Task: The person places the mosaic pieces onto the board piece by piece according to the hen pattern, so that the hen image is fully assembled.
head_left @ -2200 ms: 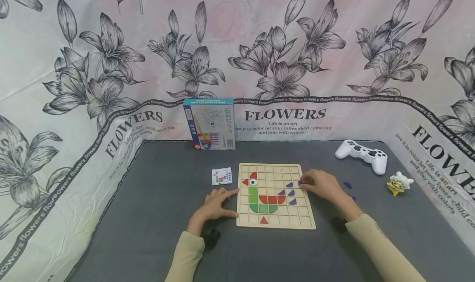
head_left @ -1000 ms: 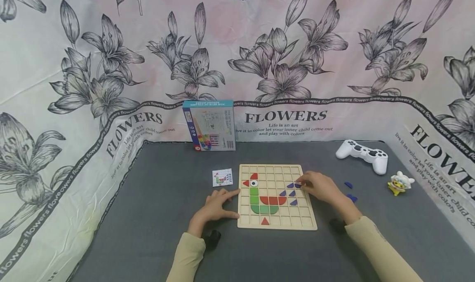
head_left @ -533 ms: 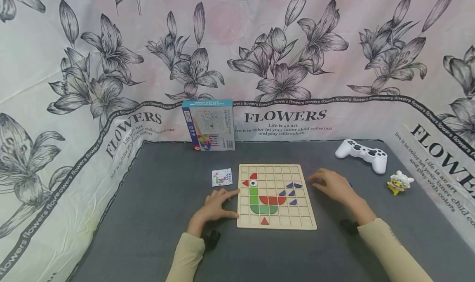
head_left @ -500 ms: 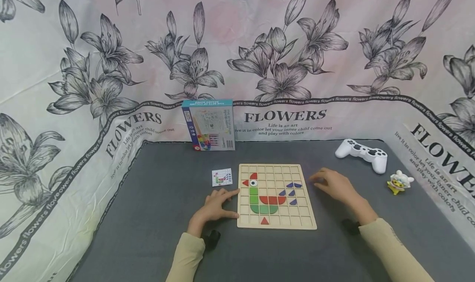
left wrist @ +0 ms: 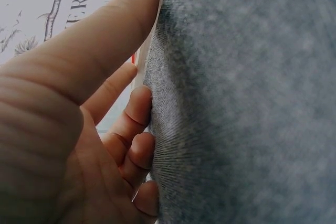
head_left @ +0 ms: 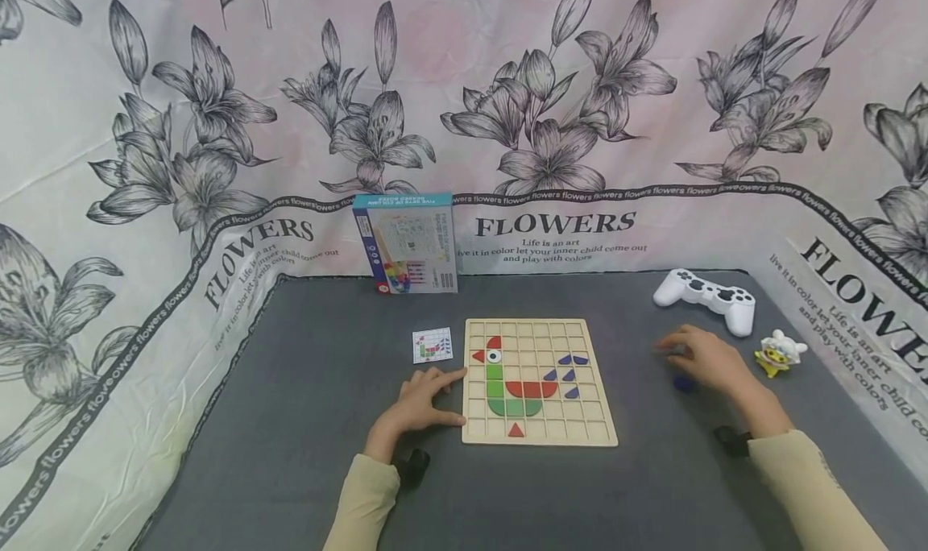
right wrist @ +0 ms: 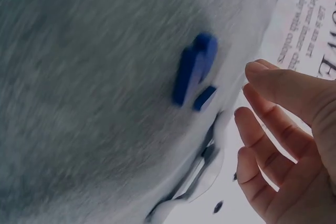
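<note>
A square wooden grid board (head_left: pixel 605 426) lies on the table with red, green and blue pieces in its cells, forming a bird with a round eye piece (head_left: pixel 494 357). My left hand (head_left: pixel 416 404) rests at the board's left side, index fingertip and thumb tip touching its edge; the left wrist view shows the other fingers loosely bent against the cloth. Off to the right of the board, my right hand (head_left: pixel 706 362) hovers with relaxed fingers, holding nothing. Loose blue pieces (right wrist: pixel 194 69) lie close by it on the cloth, partly hidden under the hand in the head view.
A small pattern card (head_left: pixel 432 345) lies left of the board's upper corner. Behind stands an upright printed box (head_left: pixel 413 249) against the flowered cloth. A white game controller (head_left: pixel 706 297) and a small yellow-and-white figurine (head_left: pixel 780 354) are on the right.
My right hand has let go of a blue half-round piece in the board's upper right area and moved rightward to the loose blue pieces. The left hand keeps its place.
</note>
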Motion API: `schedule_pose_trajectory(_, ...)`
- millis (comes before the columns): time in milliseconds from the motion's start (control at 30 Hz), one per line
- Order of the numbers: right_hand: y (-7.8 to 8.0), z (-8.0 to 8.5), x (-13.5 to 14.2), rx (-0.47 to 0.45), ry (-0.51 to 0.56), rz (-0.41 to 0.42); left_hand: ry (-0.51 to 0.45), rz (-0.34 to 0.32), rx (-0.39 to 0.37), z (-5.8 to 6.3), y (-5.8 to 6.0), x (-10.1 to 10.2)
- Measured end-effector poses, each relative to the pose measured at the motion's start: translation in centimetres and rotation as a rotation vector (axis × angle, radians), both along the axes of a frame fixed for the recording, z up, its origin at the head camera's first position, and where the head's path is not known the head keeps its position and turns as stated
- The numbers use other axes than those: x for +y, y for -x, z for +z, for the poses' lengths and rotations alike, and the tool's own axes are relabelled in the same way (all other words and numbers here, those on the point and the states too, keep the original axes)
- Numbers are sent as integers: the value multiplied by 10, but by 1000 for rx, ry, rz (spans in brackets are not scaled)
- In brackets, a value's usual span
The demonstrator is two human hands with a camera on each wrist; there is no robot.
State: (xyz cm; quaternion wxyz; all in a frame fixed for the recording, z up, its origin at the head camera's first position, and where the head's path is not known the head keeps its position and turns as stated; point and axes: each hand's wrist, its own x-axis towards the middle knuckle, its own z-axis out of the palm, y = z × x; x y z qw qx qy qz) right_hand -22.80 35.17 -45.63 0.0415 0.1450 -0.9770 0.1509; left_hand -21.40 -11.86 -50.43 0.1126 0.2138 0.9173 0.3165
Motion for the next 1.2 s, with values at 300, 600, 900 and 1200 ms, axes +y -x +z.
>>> schedule_pose_trajectory(300,-1,-6,16,-30,-37,-32,9,5,-7,-1,1,0)
schedule_pose_trajectory(600,2,-12,20,-46,-49,3,11,3,-5,-1,0,0)
schedule_pose_trajectory(900,3,-13,24,-38,-50,24,2,-2,-9,-2,0,-1)
schedule_pose_trajectory(1200,4,-10,24,-53,-29,18,14,2,-18,-2,2,-1)
